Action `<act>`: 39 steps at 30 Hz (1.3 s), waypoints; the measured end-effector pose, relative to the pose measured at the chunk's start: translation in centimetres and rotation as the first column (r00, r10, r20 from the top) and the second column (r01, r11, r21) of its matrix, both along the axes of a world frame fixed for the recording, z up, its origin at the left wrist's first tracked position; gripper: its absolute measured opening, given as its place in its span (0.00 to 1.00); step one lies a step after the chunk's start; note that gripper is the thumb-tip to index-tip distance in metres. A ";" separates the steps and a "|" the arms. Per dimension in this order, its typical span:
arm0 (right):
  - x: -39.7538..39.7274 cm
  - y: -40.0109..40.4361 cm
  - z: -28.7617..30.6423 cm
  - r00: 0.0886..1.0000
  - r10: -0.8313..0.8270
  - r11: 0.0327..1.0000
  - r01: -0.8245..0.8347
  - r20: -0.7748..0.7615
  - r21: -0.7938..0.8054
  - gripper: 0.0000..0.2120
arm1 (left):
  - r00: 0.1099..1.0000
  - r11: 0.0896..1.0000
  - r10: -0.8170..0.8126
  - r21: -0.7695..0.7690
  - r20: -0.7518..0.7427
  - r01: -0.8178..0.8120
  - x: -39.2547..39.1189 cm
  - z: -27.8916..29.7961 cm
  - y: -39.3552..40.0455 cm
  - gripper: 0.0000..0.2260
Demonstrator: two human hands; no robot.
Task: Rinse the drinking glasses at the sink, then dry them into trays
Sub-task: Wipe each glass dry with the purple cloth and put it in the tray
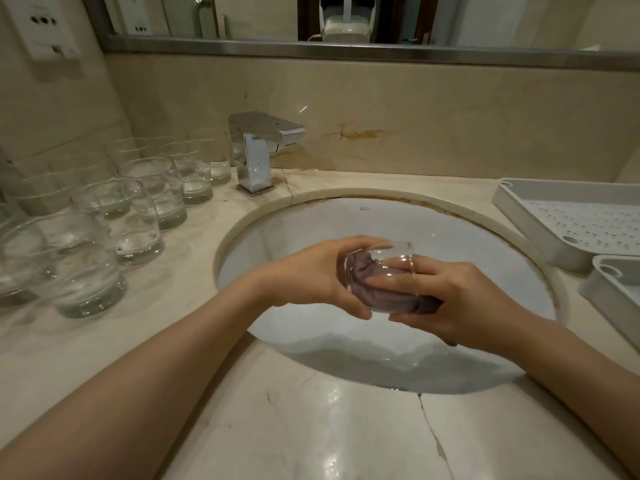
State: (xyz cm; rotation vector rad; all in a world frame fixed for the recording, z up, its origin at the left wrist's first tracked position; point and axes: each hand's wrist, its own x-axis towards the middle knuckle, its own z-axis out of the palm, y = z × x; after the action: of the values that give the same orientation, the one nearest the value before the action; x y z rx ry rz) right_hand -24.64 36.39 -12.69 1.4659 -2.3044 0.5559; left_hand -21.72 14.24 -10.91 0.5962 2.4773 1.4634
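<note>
1. The glass (379,271) is held above the sink (381,216), lying on its side: its long axis runs left to right, base toward the left hand (311,271), open mouth toward the right hand (446,299).
2. The left hand grips the glass around its base; the right hand holds a purple cloth (381,296) with its fingers curled, and pushes it inside the glass.
3. The trays (568,223) stand on the table to the right of the sink, so the right hand is nearer to them. I judge that the glass must travel right.
4. In the visible part of the trays no glass stands.
5. Many other glasses (138,209) stand upright on the table at left; whether they hold water I cannot tell.
</note>
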 end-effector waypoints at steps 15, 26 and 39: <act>1.1 -0.6 1.2 0.921 0.048 0.966 0.055 0.387 -0.251 0.19 | 0.896 0.963 -0.004 -0.243 -0.444 -0.116 0.1 0.3 0.6 0.43; 0.0 0.1 0.1 0.980 -0.003 0.987 0.035 0.201 -0.154 0.25 | 0.924 0.983 0.089 -0.116 -0.371 -0.142 0.1 -0.9 1.2 0.39; 0.5 0.0 0.6 1.000 -0.018 0.999 0.018 -0.002 -0.026 0.19 | 0.992 0.997 0.052 -0.046 -0.111 -0.058 -0.1 0.0 0.4 0.41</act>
State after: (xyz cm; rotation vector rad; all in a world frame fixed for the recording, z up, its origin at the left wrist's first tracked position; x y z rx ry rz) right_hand -24.17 36.40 -12.14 1.4314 -2.2977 0.5762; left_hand -21.83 14.64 -10.93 0.6192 2.6251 1.4207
